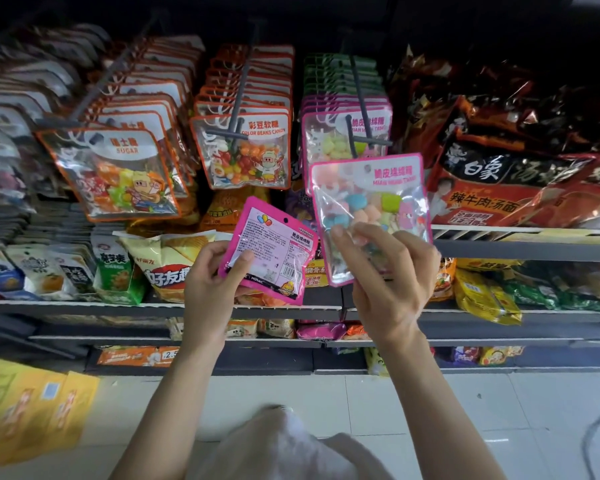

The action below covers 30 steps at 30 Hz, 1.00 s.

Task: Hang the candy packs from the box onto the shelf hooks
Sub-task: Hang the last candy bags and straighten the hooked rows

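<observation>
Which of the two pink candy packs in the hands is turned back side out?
The pack in the left hand, the lower pink pack: it shows printed text and a barcode. The pack that the right hand holds shows its clear front with sweets.

Both arms raised fwd, L hand (212, 282) w/ thumb & fingers pinching a pack, R hand (388, 282) just beside it, fingertips gripping another.

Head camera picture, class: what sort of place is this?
Most likely a shop's snack aisle: candy packs hang in rows on shelf hooks, noodle bags fill a shelf, and crisps sit below.
</observation>
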Each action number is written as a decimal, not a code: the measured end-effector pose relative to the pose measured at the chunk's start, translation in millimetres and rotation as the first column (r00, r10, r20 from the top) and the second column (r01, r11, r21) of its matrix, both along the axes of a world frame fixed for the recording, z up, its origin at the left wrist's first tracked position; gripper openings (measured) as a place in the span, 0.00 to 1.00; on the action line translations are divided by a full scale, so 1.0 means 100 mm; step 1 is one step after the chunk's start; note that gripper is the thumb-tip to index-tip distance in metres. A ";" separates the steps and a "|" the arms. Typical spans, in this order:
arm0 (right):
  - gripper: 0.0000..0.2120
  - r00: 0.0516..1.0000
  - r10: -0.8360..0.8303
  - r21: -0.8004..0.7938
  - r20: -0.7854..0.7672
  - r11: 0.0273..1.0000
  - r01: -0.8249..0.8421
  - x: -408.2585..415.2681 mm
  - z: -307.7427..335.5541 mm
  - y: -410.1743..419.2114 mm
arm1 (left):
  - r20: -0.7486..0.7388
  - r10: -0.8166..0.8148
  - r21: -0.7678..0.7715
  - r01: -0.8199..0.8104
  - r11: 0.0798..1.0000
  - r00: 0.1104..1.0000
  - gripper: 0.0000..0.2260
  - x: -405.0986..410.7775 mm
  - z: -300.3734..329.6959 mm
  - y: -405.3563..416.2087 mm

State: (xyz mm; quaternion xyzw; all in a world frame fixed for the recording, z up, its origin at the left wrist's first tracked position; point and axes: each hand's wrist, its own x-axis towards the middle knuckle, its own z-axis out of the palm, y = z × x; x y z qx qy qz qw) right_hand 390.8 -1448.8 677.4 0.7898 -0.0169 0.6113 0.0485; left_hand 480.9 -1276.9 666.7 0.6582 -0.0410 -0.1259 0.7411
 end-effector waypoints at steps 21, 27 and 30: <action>0.33 0.854 -0.099 0.166 -0.510 0.963 0.211 0.95 -0.18 -0.52 | 0.050 0.051 0.025 -0.052 0.998 0.997 0.06 -0.04 -0.01 0.17; 0.31 0.810 -0.018 0.202 -0.586 0.965 0.168 0.84 -0.24 -0.46 | 0.063 0.056 0.021 -0.057 0.998 0.996 0.05 -0.07 0.01 0.16; 0.31 0.795 -0.006 0.218 -0.607 0.960 0.174 0.73 -0.24 -0.44 | 0.069 0.051 0.017 -0.052 0.998 0.996 0.05 -0.09 0.03 0.16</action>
